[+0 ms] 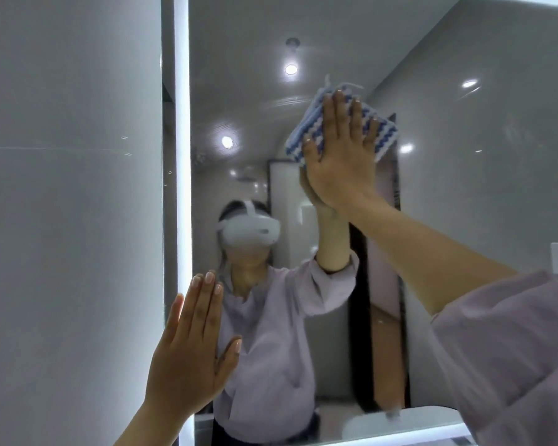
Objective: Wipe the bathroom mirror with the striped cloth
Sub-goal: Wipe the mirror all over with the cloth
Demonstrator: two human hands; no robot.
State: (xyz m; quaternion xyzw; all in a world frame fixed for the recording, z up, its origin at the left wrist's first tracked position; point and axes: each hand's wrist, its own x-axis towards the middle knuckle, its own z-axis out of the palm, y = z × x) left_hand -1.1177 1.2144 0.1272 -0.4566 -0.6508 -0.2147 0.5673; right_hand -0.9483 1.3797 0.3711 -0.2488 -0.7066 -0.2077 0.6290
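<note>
The bathroom mirror [464, 188] fills the middle and right of the view, edged by a lit white strip. High on the glass, my right hand [342, 156] presses the blue-and-white striped cloth [380, 130] flat against the mirror with straight fingers; the cloth shows above and to the right of my fingers. My left hand [190, 346] lies flat with straight fingers against the mirror's lower left edge, over the lit strip, holding nothing. The mirror reflects a person in a white headset and a pale lilac shirt.
A grey tiled wall [71, 220] stands to the left of the mirror. The lit strip [181, 123] runs down the mirror's left side and along its bottom edge. A white basin's reflection [400, 423] shows at the bottom of the glass.
</note>
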